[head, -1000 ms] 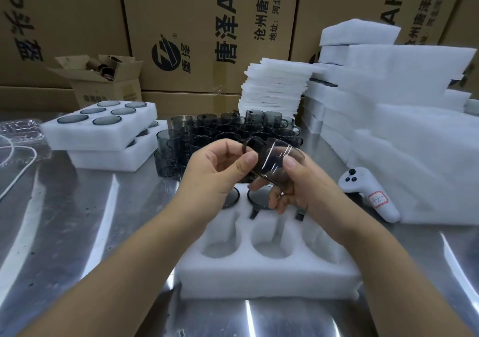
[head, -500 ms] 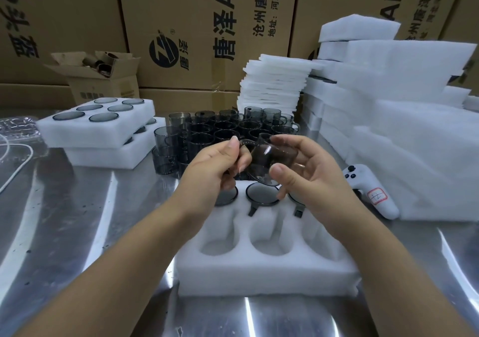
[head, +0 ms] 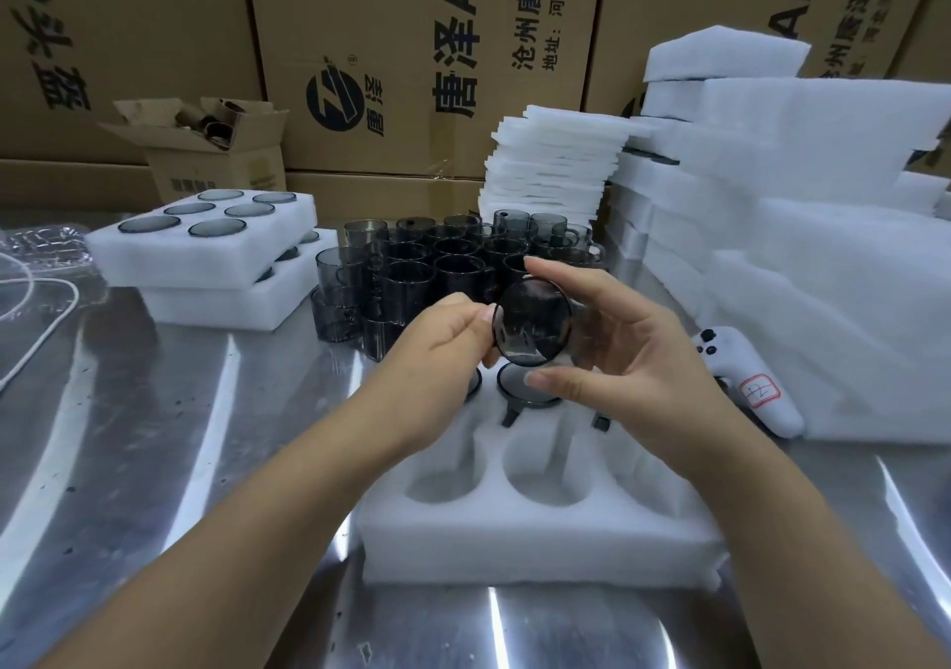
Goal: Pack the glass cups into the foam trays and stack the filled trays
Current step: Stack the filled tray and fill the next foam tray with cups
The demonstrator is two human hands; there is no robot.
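I hold one smoky grey glass cup (head: 532, 328) up over the white foam tray (head: 535, 539), its round base turned toward me. My right hand (head: 612, 339) grips it between thumb below and fingers above. My left hand (head: 437, 349) pinches its left edge. The tray's far row holds cups (head: 525, 390) sunk in their pockets, partly hidden by my hands; the near pockets (head: 545, 473) are empty. A cluster of loose grey cups (head: 437, 267) stands behind my hands. Two filled trays (head: 206, 236) are stacked at the left.
Stacks of white foam sheets (head: 556, 169) and foam trays (head: 803, 236) fill the right side. A white game controller (head: 746, 380) lies beside them. A small open carton (head: 206, 148) and big cartons stand behind. A white cable (head: 36, 308) lies on the steel table (head: 154, 436).
The cup has been turned in my hands so that its base now faces me; both hands stayed over the tray's far row.
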